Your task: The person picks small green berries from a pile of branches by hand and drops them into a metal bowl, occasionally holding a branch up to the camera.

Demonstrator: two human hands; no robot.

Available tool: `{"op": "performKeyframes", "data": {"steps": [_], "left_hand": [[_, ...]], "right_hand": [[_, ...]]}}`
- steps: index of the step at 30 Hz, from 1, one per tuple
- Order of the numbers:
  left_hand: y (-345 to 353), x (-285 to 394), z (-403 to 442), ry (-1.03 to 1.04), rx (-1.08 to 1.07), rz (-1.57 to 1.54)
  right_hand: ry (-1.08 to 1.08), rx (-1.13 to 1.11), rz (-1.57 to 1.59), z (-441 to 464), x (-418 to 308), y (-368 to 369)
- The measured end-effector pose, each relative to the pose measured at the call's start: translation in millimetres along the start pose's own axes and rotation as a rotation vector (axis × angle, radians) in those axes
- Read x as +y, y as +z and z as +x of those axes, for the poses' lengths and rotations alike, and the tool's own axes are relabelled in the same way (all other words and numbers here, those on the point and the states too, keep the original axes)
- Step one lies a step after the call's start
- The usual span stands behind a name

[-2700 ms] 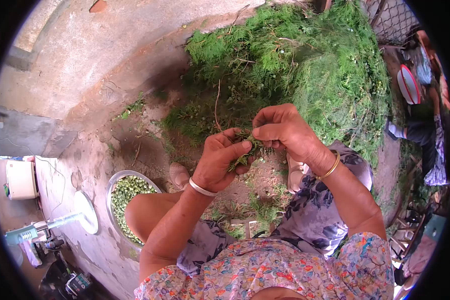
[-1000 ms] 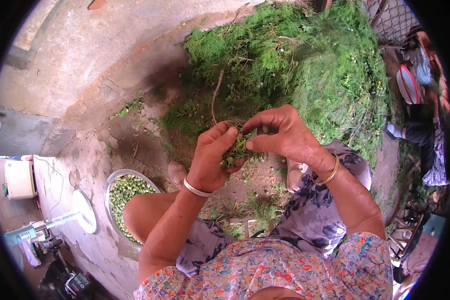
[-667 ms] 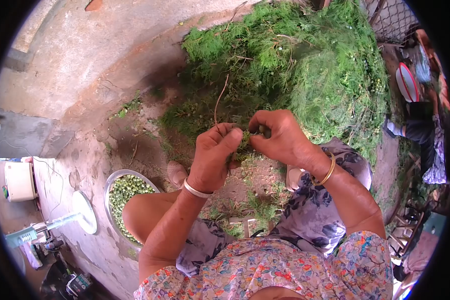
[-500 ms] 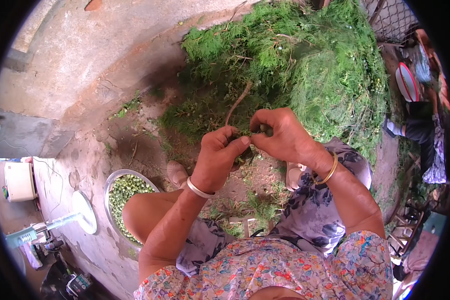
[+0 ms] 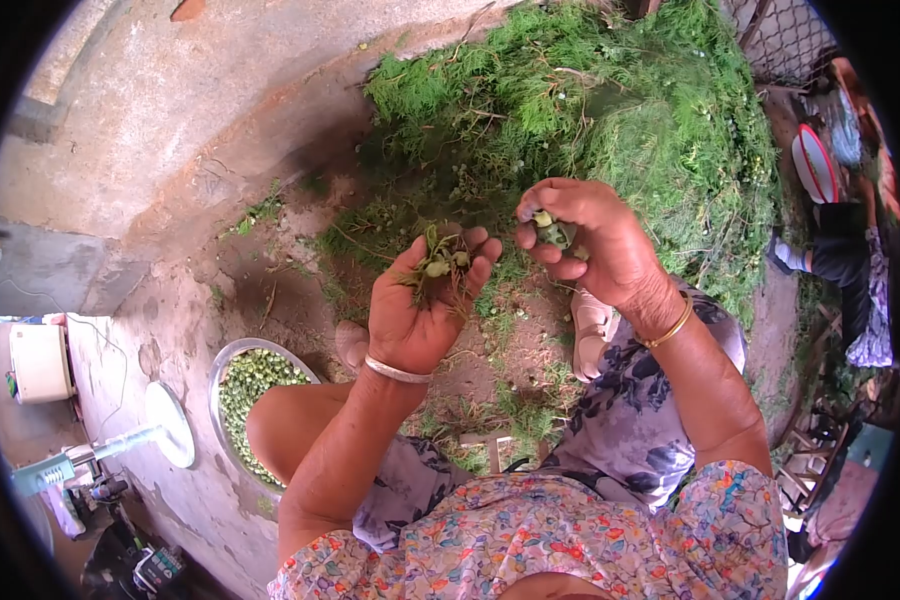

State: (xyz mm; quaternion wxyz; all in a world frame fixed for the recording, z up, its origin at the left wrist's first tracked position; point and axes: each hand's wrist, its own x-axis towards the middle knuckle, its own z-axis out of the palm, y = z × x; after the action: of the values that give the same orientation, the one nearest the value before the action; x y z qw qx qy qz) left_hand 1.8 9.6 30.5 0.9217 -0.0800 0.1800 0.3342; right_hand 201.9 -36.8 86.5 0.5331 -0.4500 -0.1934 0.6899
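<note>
My left hand point(image 5: 410, 325) is palm up below the near edge of the greenery, fingers curled around a small green sprig point(image 5: 436, 265) with round cones on it. Part of the sprig is hidden behind the fingers. To its right, my right hand point(image 5: 615, 245) is raised with the fingers bent inward, holding several pale green cones point(image 5: 553, 232) against the palm. The two hands are apart. A large heap of feathery green conifer branches point(image 5: 660, 150) lies just beyond them.
A metal basin point(image 5: 214, 400) of small green cones point(image 5: 250, 385) stands by my left knee. A white fan point(image 5: 170, 425) is further left. Loose sprigs litter the ground between my feet. Another person's leg point(image 5: 838, 265) shows at the far right.
My hands, joined at the fingertips before, have separated. The right hand moved up and right, showing cones in its fingers; the left turned palm up with the sprig. A brown stem is out of sight.
</note>
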Motion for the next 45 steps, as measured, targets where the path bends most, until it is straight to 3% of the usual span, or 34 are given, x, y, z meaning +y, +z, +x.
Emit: {"op": "performKeyframes", "data": {"steps": [2, 4, 5, 8, 9, 10, 12, 16, 18, 19, 21, 25, 27, 31, 34, 36, 39, 43, 45], "left_hand": [[-2.9, -0.8, 2.0, 0.026, -0.024, -0.003], [-7.0, -2.0, 4.8, 0.051, -0.048, -0.005], [-9.1, -3.0, 6.3, 0.026, -0.073, -0.048], [-14.8, -6.7, 8.4, -0.042, -0.087, -0.102], [-16.9, -8.3, 8.7, -0.085, -0.078, -0.115], [-20.9, -10.1, 9.2, -0.086, -0.078, -0.115], [-27.9, -13.5, 10.5, -0.097, -0.026, -0.122], [-16.7, -19.4, 7.5, -0.031, 0.014, 0.052], [-16.8, -16.7, 6.6, -0.077, -0.024, -0.007], [-15.6, -16.6, 7.0, -0.077, -0.024, -0.009], [-12.3, -16.2, 8.2, -0.068, -0.001, 0.067], [-13.0, -16.0, 8.0, -0.089, -0.067, 0.017], [-11.9, -16.7, 7.7, -0.048, 0.140, 0.048], [-31.8, -13.3, 8.5, -0.201, 0.002, -0.072], [-30.1, -22.0, 7.9, -0.047, 0.101, 0.134], [-22.7, -20.5, 5.4, 0.000, 0.154, 0.386], [2.9, -25.9, -4.2, 0.116, 0.208, 0.494], [1.0, -22.2, -6.7, 0.061, 0.190, 0.580], [-0.2, -23.1, -4.6, 0.080, 0.204, 0.863]], "right_hand": [[-0.042, 0.043, -0.072, 2.0, 4.4, 0.4], [-0.283, 0.081, -0.535, 0.6, 11.2, 9.1], [-0.425, -0.011, -0.588, 2.4, 18.4, 9.0], [-0.602, -0.031, -0.705, 13.3, 48.9, 7.7], [-0.641, 0.004, -0.970, 11.0, 48.7, 4.0], [-0.641, 0.005, -0.970, 11.0, 50.2, 3.5], [-0.941, 0.002, -1.276, 12.5, 54.1, 2.2], [-0.792, -0.021, -1.219, 10.9, 46.8, -0.5], [-0.453, 0.041, -0.818, 7.9, 37.8, 3.1], [-0.452, 0.040, -0.818, 7.2, 29.7, 2.9], [-0.018, 0.039, -0.194, 5.6, 12.6, 0.8], [-0.014, -0.028, -0.135, 2.3, 11.3, 6.6], [-0.397, -0.021, -0.724, 5.3, 26.9, 8.5], [-0.552, -0.015, -0.963, 10.5, 55.9, 7.0], [-0.707, -0.035, -1.046, 12.5, 59.8, 5.6], [-0.655, -0.012, -1.052, 11.5, 56.5, 4.7], [-0.600, 0.002, -1.099, 10.1, 49.2, 4.6], [-0.638, -0.024, -1.255, 9.1, 43.6, 2.9], [-0.656, -0.022, -1.290, 10.1, 47.1, 0.8]]}}
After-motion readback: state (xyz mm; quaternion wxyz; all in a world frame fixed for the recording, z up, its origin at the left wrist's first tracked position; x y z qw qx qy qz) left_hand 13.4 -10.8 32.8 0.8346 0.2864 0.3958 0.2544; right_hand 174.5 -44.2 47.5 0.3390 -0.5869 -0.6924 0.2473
